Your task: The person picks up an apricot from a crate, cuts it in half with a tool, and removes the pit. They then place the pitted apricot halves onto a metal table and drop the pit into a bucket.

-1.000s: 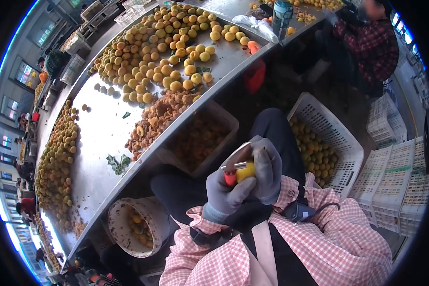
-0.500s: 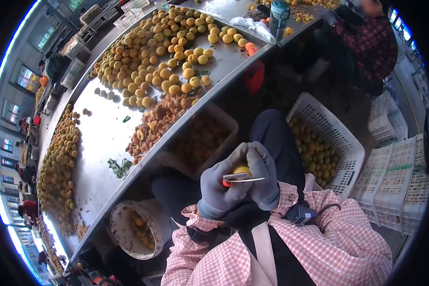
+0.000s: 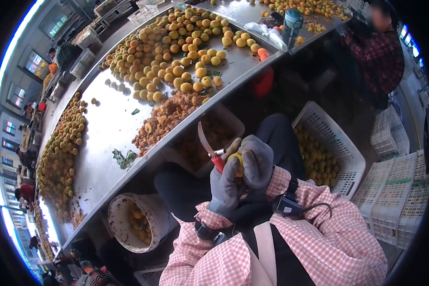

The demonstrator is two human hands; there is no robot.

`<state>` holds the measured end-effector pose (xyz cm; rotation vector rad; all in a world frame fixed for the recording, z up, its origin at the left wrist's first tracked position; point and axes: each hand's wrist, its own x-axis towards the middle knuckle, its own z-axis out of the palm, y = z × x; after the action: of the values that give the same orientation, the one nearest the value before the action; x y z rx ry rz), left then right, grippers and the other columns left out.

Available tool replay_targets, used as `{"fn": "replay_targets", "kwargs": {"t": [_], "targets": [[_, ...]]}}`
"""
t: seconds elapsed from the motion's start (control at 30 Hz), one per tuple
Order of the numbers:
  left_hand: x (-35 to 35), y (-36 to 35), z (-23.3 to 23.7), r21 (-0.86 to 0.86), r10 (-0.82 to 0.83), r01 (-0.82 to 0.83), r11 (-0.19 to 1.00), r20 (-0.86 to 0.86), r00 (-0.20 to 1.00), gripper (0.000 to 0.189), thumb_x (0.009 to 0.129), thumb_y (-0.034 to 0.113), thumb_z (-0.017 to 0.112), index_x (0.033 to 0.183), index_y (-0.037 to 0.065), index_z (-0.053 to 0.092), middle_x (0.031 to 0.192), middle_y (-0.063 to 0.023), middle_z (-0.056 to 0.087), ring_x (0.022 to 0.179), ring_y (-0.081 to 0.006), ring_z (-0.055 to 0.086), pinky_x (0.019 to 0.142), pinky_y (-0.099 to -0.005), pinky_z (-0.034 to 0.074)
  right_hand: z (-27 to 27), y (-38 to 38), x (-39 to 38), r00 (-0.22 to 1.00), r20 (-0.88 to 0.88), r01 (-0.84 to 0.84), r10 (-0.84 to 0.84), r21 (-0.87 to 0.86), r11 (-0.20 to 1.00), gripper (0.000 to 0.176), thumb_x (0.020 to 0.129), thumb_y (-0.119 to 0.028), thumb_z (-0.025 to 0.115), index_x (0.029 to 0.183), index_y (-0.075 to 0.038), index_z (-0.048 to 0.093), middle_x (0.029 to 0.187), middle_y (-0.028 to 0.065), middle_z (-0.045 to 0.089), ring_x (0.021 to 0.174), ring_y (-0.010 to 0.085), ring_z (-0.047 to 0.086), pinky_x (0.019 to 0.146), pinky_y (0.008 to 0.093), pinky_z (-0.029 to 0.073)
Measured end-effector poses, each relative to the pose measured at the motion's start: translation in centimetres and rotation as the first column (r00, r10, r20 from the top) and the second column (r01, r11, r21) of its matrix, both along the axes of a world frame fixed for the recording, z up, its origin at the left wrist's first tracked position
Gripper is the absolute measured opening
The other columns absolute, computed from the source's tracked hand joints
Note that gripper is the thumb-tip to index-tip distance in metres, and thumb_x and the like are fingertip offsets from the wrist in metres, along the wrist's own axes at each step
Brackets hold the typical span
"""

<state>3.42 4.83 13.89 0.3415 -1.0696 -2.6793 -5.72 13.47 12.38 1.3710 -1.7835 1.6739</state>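
My left hand (image 3: 225, 186), in a grey glove, is closed around the red handle (image 3: 218, 163) of a small knife. Its curved blade (image 3: 205, 138) points up and away to the left, with a metal piece at its base. My right hand (image 3: 257, 161), gloved too, is curled around a yellow fruit (image 3: 237, 166). The fruit sits between both hands, touched by the left fingers and partly hidden. Both hands are together above my lap.
A metal table (image 3: 114, 167) bears many fruits (image 3: 162, 43) and a brown pile (image 3: 169, 117). Below are a white bucket (image 3: 117, 221) and a crate of fruit (image 3: 350, 164). Stacked crates (image 3: 391, 190) stand right. A person in a checked shirt (image 3: 379, 59) sits beyond.
The knife has swung from lying level across the front of the fruit to pointing up and left. My right hand has turned over the fruit. The view has shifted slightly.
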Motion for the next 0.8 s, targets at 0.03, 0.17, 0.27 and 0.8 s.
{"fn": "replay_targets", "kwargs": {"t": [0.03,0.17,0.27,0.8], "targets": [[-0.1,0.1,-0.7,0.042,0.01,-0.011,0.999,0.027,1.0,0.062,0.086,0.032,0.067,0.133,-0.002,0.045,0.123,-0.0086,0.056,0.107,-0.0165,0.057,0.095,-0.0299,0.044,-0.2,0.0,0.5,1.0,-0.002,-0.006,0.006,-0.001,1.0,0.024,0.087,-0.012,0.06,0.107,-0.005,0.05,0.088,0.0118,0.053,0.061,0.023,0.057,0.05,0.0314,0.045],[-0.4,-0.9,-2.5,-0.068,-0.022,0.028,0.997,0.092,0.996,0.058,0.088,0.031,0.065,0.132,-0.001,0.046,0.12,-0.007,0.057,0.105,-0.0142,0.057,0.091,-0.0289,0.045,-0.6,-0.8,2.6,0.682,0.726,-0.04,0.087,-0.082,0.996,0.019,0.092,-0.021,0.058,0.097,-0.005,0.05,0.09,0.0122,0.056,0.074,0.0203,0.058,0.066,0.0285,0.046],[-0.1,-1.6,-2.0,-0.28,-0.038,0.091,0.956,0.188,0.982,0.055,0.088,0.026,0.064,0.132,-0.002,0.046,0.119,-0.0065,0.059,0.105,-0.0123,0.056,0.093,-0.028,0.044,-0.1,-0.4,3.0,0.265,0.95,0.028,0.166,-0.18,0.983,0.018,0.091,-0.019,0.057,0.099,-0.004,0.051,0.094,0.0152,0.057,0.089,0.023,0.058,0.081,0.0297,0.044],[-0.5,-0.6,0.1,-0.156,-0.069,0.063,0.986,-0.034,0.997,0.069,0.084,0.038,0.07,0.131,-0.006,0.046,0.122,-0.0088,0.057,0.103,-0.0148,0.059,0.093,-0.0279,0.045,2.5,0.2,0.6,0.86,-0.386,0.328,-0.334,-0.085,0.941,0.046,0.079,-0.001,0.06,0.119,0.0,0.038,0.092,0.017,0.053,0.065,0.0268,0.055,0.05,0.0341,0.048]]}}
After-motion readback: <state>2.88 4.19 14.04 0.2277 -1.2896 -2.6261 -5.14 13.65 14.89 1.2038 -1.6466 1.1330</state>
